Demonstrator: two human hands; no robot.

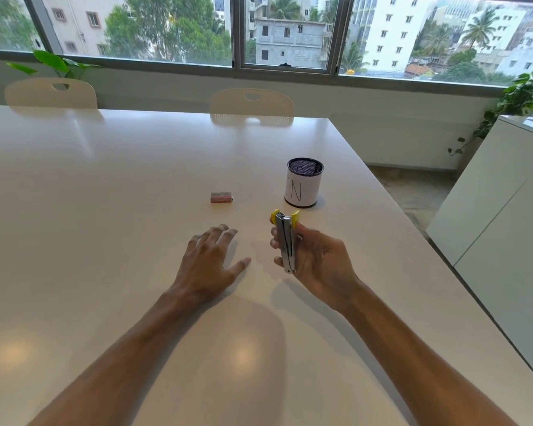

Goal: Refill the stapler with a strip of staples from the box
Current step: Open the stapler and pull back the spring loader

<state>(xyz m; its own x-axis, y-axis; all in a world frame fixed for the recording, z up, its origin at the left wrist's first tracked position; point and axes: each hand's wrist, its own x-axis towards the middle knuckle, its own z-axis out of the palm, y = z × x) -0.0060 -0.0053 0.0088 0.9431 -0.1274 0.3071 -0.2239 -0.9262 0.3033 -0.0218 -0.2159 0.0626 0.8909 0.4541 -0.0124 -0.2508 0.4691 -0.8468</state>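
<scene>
Holding the stapler upright, right hand clasped; send the empty, spread left hand beyond it to the box.

You get bright, even daylight from the windows across the far side; no harsh contrast. The glossy white bench picks up pale window reflections at its far edge and two warm round glare spots near you, left and centre. Shadows are soft: a broad blurred one lies on the bench between your forearms, faint ones under the left hand and behind the mesh cup. Focus is decent mid-frame; the buildings outside look hazy and slightly washed out. Wide-angle distortion bends the window frame and bench edges, strongest at the corners. Fine detail is a bit soft overall.
</scene>
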